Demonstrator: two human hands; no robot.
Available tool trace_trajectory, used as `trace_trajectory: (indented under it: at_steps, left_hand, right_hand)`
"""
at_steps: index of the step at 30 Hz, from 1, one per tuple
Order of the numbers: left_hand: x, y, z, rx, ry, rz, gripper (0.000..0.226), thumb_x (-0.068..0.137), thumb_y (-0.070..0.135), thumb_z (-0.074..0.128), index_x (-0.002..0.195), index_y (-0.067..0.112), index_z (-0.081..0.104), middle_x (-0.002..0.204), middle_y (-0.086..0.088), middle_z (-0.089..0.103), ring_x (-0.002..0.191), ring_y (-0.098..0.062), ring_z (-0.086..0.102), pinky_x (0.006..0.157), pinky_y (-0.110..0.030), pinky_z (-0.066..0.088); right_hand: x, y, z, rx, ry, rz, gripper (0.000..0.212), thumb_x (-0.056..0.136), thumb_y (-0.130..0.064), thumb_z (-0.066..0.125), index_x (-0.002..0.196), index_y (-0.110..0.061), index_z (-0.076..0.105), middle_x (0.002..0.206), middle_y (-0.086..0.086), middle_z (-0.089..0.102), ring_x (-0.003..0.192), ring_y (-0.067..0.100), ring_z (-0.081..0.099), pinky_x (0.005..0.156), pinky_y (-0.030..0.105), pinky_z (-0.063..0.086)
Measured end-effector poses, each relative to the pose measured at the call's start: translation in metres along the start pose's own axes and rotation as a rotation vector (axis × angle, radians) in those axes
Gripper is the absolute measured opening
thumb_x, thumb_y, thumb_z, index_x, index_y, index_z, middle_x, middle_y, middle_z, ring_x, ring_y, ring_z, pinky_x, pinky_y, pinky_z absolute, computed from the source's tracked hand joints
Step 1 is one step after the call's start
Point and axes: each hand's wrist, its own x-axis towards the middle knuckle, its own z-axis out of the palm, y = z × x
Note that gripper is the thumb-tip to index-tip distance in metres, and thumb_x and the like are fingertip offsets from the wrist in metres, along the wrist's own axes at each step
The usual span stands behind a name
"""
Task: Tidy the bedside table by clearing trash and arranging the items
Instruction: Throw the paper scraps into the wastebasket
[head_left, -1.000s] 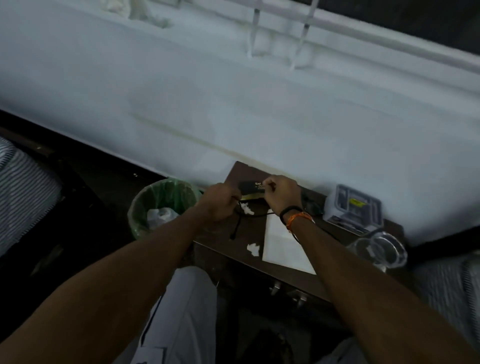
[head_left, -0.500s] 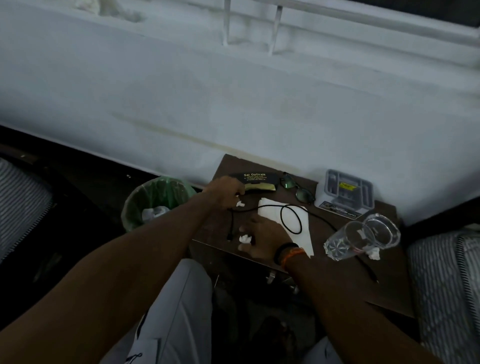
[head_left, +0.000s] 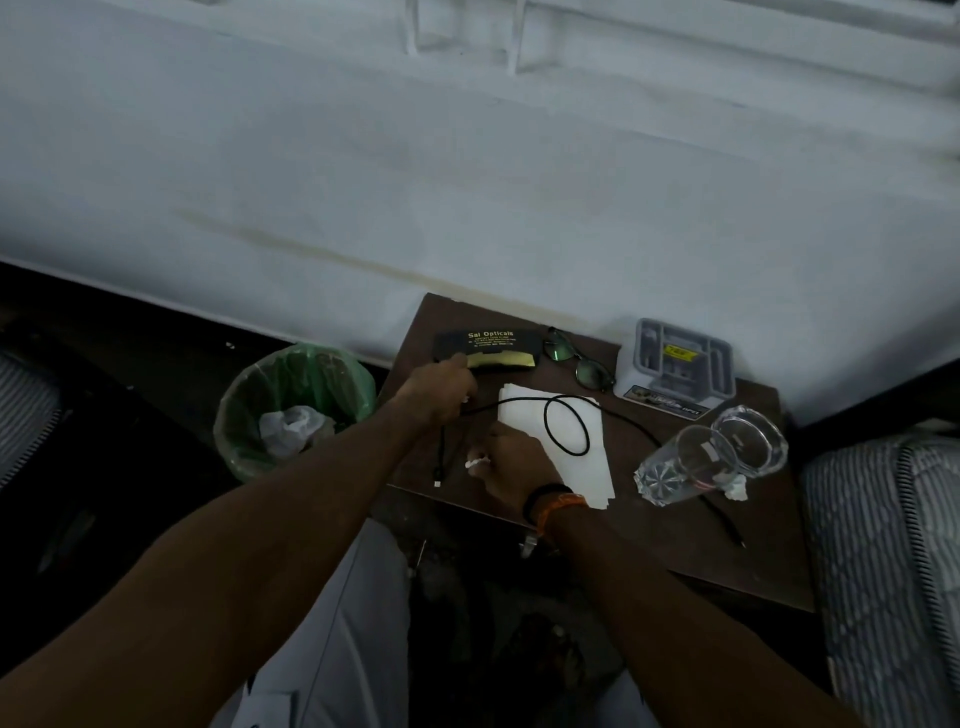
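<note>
Pinching a white paper scrap (head_left: 475, 461) with right hand (head_left: 511, 462) near the front of bedside table (head_left: 675, 545). Left of grip: green-lined bin (head_left: 296, 405). Behind: left hand (head_left: 441, 392), curled, contents hidden, touching black glasses case (head_left: 485, 351). Right: black cable (head_left: 566, 423) looped over white paper (head_left: 566, 441), tipped glass (head_left: 685, 465).

Mount: one wide-angle camera on my head; no second view to overlap with.
Facing: forward and steeply down, over my lap onto the desk (head_left: 675, 551) against the pale wall (head_left: 467, 182).
Nearness: arm's reach; both my forearms run in from the bottom edge, left hand (head_left: 441, 387) and right hand (head_left: 511, 460) meeting over the desk just below centre.
Framing: wall fills the frame toward 12 o'clock, bin (head_left: 296, 405) toward 9 o'clock, striped bedding (head_left: 883, 561) toward 4 o'clock.
Distortion: straight edges bow near the borders.
</note>
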Motion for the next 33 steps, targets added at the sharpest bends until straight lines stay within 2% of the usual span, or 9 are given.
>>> trace_trajectory:
  at_steps: [5, 7, 13, 16, 19, 22, 26, 29, 33]
  left_hand:
    - [-0.001, 0.005, -0.002, 0.015, 0.046, -0.052, 0.018, 0.09, 0.006, 0.053, 0.103, 0.002, 0.064, 0.112, -0.018, 0.061, 0.098, -0.038, 0.064, 0.082, -0.048, 0.055]
    - [-0.003, 0.007, -0.006, -0.033, 0.093, -0.058, 0.018, 0.09, 0.007, 0.054, 0.102, 0.002, 0.067, 0.11, -0.018, 0.063, 0.098, -0.037, 0.065, 0.084, -0.047, 0.054]
    - [-0.009, 0.02, -0.038, -0.223, 0.231, -0.068, 0.014, 0.082, 0.015, 0.059, 0.088, 0.017, 0.071, 0.102, -0.01, 0.068, 0.094, -0.033, 0.065, 0.08, -0.041, 0.054]
    - [-0.011, 0.04, -0.051, -0.379, 0.282, -0.041, 0.01, 0.076, 0.014, 0.062, 0.078, 0.022, 0.067, 0.093, -0.003, 0.068, 0.087, -0.026, 0.064, 0.072, -0.033, 0.049]
    - [-0.015, 0.064, -0.056, -0.586, 0.341, 0.087, 0.013, 0.075, 0.002, 0.066, 0.086, 0.01, 0.063, 0.084, -0.005, 0.066, 0.078, -0.022, 0.061, 0.066, -0.032, 0.046]
    - [-0.018, 0.094, -0.061, -0.713, 0.294, 0.126, 0.023, 0.079, -0.003, 0.068, 0.101, 0.002, 0.065, 0.088, -0.006, 0.062, 0.079, -0.023, 0.061, 0.066, -0.033, 0.055]
    - [-0.015, 0.128, -0.059, -0.767, 0.197, 0.127, 0.006, 0.082, 0.0, 0.071, 0.088, -0.001, 0.07, 0.089, -0.011, 0.065, 0.074, -0.021, 0.066, 0.057, -0.022, 0.058]
    - [-0.015, 0.147, -0.056, -0.829, 0.164, 0.117, 0.002, 0.083, -0.003, 0.068, 0.082, -0.004, 0.068, 0.085, -0.017, 0.068, 0.073, -0.024, 0.069, 0.066, -0.04, 0.062]
    - [-0.015, 0.17, -0.054, -0.833, 0.142, 0.118, 0.005, 0.085, -0.007, 0.063, 0.08, -0.009, 0.064, 0.081, -0.018, 0.068, 0.082, -0.034, 0.07, 0.069, -0.044, 0.062]
  right_hand:
    - [-0.009, -0.002, -0.005, 0.017, 0.081, 0.051, 0.017, 0.086, -0.024, 0.063, 0.094, -0.013, 0.074, 0.099, 0.008, 0.07, 0.092, 0.029, 0.064, 0.072, 0.028, 0.043]
    - [-0.012, -0.002, -0.011, 0.041, 0.099, 0.078, 0.02, 0.086, -0.03, 0.063, 0.094, -0.016, 0.075, 0.096, 0.007, 0.073, 0.091, 0.029, 0.066, 0.074, 0.031, 0.048]
    - [-0.027, -0.009, -0.04, 0.08, 0.17, 0.123, 0.016, 0.083, -0.032, 0.06, 0.086, -0.022, 0.073, 0.081, 0.003, 0.074, 0.083, 0.026, 0.066, 0.072, 0.035, 0.051]
    - [-0.038, -0.008, -0.053, 0.05, 0.234, 0.127, 0.031, 0.083, -0.035, 0.047, 0.09, -0.017, 0.071, 0.087, 0.007, 0.072, 0.086, 0.031, 0.065, 0.074, 0.038, 0.051]
    - [-0.054, -0.002, -0.066, 0.038, 0.324, 0.106, 0.047, 0.087, -0.04, 0.034, 0.094, -0.013, 0.072, 0.093, 0.013, 0.067, 0.088, 0.034, 0.062, 0.07, 0.038, 0.049]
    - [-0.078, 0.006, -0.085, 0.038, 0.433, 0.064, 0.031, 0.083, -0.022, 0.048, 0.093, -0.019, 0.077, 0.096, 0.012, 0.068, 0.087, 0.034, 0.063, 0.067, 0.035, 0.048]
    - [-0.113, 0.024, -0.108, 0.129, 0.678, 0.089, 0.035, 0.078, -0.025, 0.039, 0.074, -0.016, 0.073, 0.084, 0.009, 0.068, 0.069, 0.03, 0.062, 0.061, 0.033, 0.049]
    - [-0.144, 0.044, -0.123, 0.153, 0.891, 0.216, 0.019, 0.079, -0.015, 0.052, 0.067, -0.013, 0.067, 0.075, 0.008, 0.066, 0.065, 0.029, 0.061, 0.06, 0.034, 0.05]
    - [-0.173, 0.083, -0.126, 0.324, 1.06, 0.688, 0.014, 0.081, -0.014, 0.058, 0.076, -0.011, 0.071, 0.081, 0.012, 0.069, 0.076, 0.033, 0.064, 0.066, 0.037, 0.052]
